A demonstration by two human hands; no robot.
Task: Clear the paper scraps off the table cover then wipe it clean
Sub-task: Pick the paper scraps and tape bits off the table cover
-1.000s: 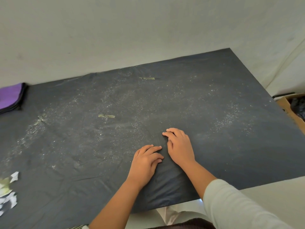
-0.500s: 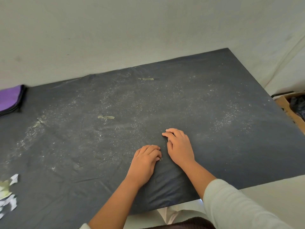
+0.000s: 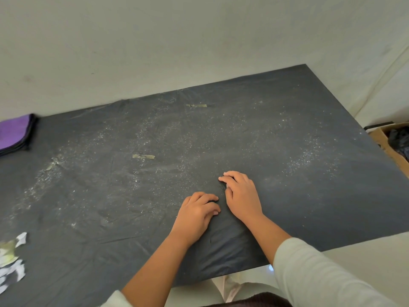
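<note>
A black table cover [image 3: 287, 151] dusted with fine white specks spreads across the table. Torn paper scraps [image 3: 12, 260] lie at its near left edge. Two small pale strips sit on it, one mid-left [image 3: 143, 156] and one farther back [image 3: 196, 105]. My left hand [image 3: 197, 216] rests on the cover near the front middle, fingers curled in toward the thumb, nothing visible in them. My right hand [image 3: 242, 196] lies just right of it, bent fingertips touching the cover. The hands are nearly touching.
A folded purple cloth [image 3: 15, 134] sits at the far left edge of the cover. A cardboard box [image 3: 386, 142] with dark contents stands beyond the table's right side. A pale wall runs behind the table.
My left hand's fingers have curled in more tightly. The right hand has stayed put. The view shifted slightly.
</note>
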